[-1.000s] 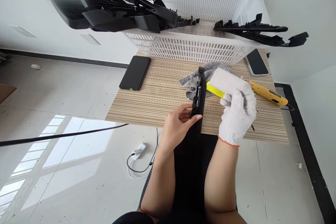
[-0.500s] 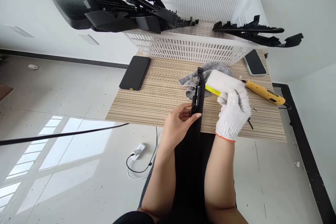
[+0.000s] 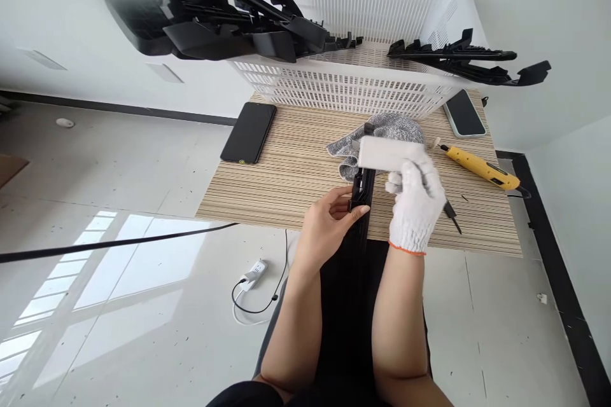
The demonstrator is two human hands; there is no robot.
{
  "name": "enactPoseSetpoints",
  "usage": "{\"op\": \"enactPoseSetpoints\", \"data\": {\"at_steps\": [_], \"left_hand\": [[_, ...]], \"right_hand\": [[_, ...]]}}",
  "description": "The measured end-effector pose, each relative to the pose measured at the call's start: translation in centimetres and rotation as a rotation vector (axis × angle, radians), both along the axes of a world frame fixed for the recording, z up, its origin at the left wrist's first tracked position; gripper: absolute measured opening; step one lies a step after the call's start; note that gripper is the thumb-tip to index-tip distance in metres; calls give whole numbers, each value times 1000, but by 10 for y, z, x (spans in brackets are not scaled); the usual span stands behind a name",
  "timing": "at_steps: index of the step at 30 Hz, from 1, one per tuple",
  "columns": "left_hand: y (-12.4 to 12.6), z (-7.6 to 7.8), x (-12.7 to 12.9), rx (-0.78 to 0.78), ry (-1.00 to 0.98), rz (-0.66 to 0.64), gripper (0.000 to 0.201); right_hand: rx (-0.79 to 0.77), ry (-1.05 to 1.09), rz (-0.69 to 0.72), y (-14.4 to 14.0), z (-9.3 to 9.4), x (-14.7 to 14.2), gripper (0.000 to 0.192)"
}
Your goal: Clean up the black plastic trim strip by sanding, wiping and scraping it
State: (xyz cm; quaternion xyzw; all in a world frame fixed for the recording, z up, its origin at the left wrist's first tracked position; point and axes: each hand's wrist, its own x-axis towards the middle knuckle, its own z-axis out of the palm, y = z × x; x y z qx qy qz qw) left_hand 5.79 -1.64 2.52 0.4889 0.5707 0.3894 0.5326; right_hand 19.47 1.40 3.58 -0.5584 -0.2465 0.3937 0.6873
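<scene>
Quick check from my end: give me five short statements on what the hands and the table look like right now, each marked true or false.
1. The right hand wears a white glove. True.
2. The left hand is gloved too. False: it is bare.
3. The left hand holds the long black plastic part at the table edge. True.
4. The white block lies inside the basket. False: the right hand holds it across the black part.
5. The yellow knife is in the right hand's grip. False: it lies on the table, right of that hand.
</scene>
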Motion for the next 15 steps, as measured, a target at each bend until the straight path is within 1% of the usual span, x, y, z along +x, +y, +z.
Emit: {"op": "enactPoseSetpoints", "data": {"at_steps": [1,2,4,5,6,8,9,10,12,14,15], "left_hand": [[0,0,0,-3,7,1,47],[0,-1,0,-8,16,2,47],[-1,-1,-1,-11,22,0,47],[0,-1,-1,-10,17,-1,47],[0,-1,-1,-10,9,-1,46],[0,0,-1,-15,-8,-3,46],[0,1,-1,-19,-11,-6,46],[1,1,-1,-21,-9,-8,46],[1,2,-1,-25,-4,-14,45],[1,2,-1,-29,5,-13,46],[1,2,-2,-27,11,-12,46]], "right_hand": [[23,-7,-65,0,0,1,28],[28,-8,-59,0,-1,3,28],[6,-6,68,0,-2,5,29],[6,-5,89,0,-3,5,27],[19,-7,53,1,-3,6,26],[96,-13,-108,1,-2,8,27],[138,-10,-158,0,-1,8,29],[163,-1,-147,0,0,8,32],[137,10,13,-3,3,8,39],[46,-9,182,-5,5,6,46],[3,-26,240,-5,5,5,49]]}}
